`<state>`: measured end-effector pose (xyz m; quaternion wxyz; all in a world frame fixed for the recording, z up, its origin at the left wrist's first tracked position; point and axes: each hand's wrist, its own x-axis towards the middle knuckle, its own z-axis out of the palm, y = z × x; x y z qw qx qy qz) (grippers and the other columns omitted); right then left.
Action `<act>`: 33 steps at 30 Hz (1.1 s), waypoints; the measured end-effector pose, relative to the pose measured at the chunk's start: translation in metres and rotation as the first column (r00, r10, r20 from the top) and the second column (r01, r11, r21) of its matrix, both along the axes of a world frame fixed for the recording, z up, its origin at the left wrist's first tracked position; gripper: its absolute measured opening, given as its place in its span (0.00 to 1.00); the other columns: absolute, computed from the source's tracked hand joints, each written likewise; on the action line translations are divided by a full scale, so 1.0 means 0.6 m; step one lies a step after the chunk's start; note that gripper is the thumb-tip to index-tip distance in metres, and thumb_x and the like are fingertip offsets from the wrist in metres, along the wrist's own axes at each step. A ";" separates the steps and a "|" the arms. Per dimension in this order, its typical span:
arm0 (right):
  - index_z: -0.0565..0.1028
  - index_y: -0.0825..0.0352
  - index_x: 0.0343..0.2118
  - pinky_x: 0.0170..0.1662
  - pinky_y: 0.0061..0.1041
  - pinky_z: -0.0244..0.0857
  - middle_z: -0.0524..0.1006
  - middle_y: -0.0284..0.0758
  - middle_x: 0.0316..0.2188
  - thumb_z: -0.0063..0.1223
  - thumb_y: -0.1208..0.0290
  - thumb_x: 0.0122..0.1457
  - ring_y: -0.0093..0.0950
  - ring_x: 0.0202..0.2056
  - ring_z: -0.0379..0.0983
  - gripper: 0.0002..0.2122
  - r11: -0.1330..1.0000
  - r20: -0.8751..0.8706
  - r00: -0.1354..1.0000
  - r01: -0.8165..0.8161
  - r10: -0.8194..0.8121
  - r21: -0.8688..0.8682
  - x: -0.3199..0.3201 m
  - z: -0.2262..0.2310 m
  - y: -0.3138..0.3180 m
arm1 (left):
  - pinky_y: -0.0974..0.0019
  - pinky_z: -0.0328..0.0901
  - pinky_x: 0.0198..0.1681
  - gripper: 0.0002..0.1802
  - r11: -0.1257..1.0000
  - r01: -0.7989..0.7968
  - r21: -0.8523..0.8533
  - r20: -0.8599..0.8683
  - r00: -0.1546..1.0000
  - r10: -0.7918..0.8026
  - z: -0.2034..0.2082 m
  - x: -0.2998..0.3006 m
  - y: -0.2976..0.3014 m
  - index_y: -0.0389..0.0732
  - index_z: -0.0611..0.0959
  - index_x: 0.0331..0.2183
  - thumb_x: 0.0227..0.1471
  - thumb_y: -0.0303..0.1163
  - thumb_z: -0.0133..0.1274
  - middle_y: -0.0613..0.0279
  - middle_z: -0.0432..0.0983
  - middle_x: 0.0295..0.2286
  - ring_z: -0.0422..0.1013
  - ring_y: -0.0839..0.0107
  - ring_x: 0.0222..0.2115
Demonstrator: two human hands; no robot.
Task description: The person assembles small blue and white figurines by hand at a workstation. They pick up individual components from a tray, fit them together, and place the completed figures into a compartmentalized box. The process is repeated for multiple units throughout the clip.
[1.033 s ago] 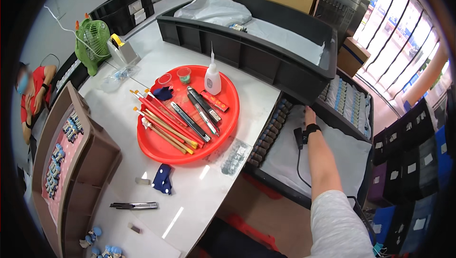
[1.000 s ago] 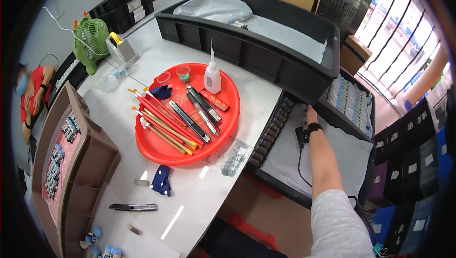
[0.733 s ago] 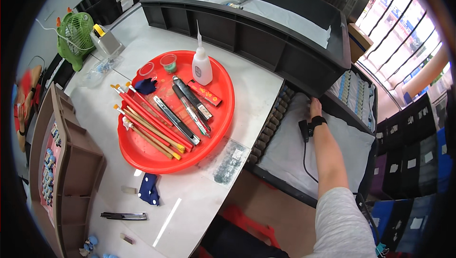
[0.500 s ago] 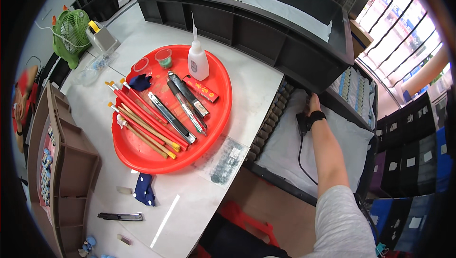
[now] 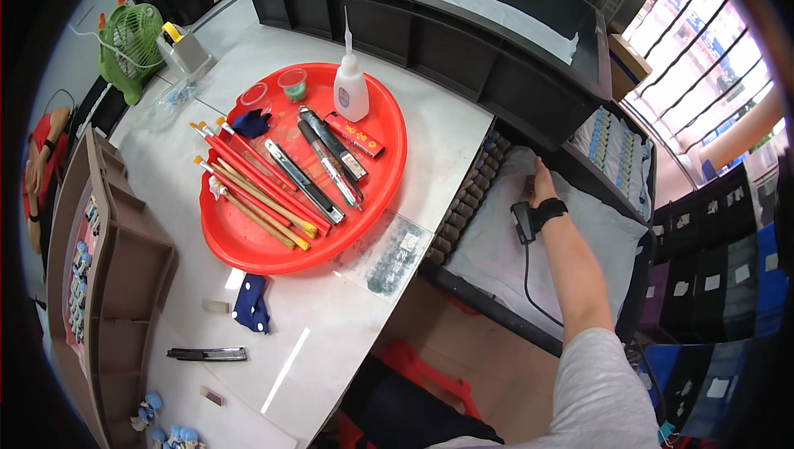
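Head view: the right hand (image 5: 541,186) reaches over the white sheet (image 5: 571,242) lining a low black tray (image 5: 496,313), near the jutting corner of a big black crate (image 5: 447,48); I cannot tell whether the fingers are spread or holding anything. Small brownish pieces (image 5: 465,216) line the tray's left side, beside the edge of the white table (image 5: 455,135). Sheet extends on 2 sides of the wrist. The red dish (image 5: 403,147) sits inside the table edge, well apart from the hand.
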<state>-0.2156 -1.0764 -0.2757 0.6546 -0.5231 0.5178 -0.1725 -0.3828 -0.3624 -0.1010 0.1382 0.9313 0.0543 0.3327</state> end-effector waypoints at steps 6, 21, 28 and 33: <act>0.46 0.72 0.56 0.56 0.44 0.38 0.46 0.50 0.57 0.37 0.41 0.50 0.41 0.57 0.44 0.41 0.996 0.075 0.994 0.077 -0.081 0.049 -0.007 0.037 0.027 | 0.67 0.67 0.32 0.07 0.998 -0.021 -0.058 -0.012 1.000 0.020 0.002 0.000 -0.007 0.28 0.77 0.30 0.49 0.23 0.48 0.48 0.72 0.29 0.69 0.62 0.28; 0.61 0.68 0.51 0.50 0.46 0.51 0.63 0.42 0.51 0.30 0.42 0.55 0.35 0.49 0.60 0.32 0.519 -0.065 0.591 -0.645 0.804 0.561 -0.191 0.053 0.178 | 0.66 0.66 0.32 0.08 0.995 -0.037 -0.095 -0.002 0.999 0.037 0.005 -0.001 -0.013 0.29 0.77 0.30 0.49 0.24 0.48 0.48 0.72 0.30 0.69 0.62 0.28; 0.59 0.73 0.51 0.47 0.39 0.60 0.63 0.48 0.47 0.33 0.52 0.58 0.39 0.46 0.64 0.27 0.612 -0.102 0.670 -0.591 0.735 0.526 -0.188 0.063 0.171 | 0.66 0.66 0.31 0.08 0.997 -0.037 -0.061 0.019 0.999 0.038 0.007 0.000 -0.014 0.30 0.78 0.28 0.49 0.25 0.48 0.49 0.73 0.28 0.70 0.61 0.27; 0.52 0.77 0.51 0.48 0.41 0.61 0.59 0.55 0.47 0.36 0.59 0.59 0.51 0.45 0.62 0.26 0.679 0.062 0.917 -0.336 0.395 0.653 -0.152 0.074 0.203 | 0.66 0.66 0.31 0.08 1.000 0.002 -0.005 0.039 0.999 -0.002 0.008 0.001 -0.010 0.30 0.78 0.28 0.49 0.26 0.49 0.49 0.73 0.28 0.70 0.61 0.26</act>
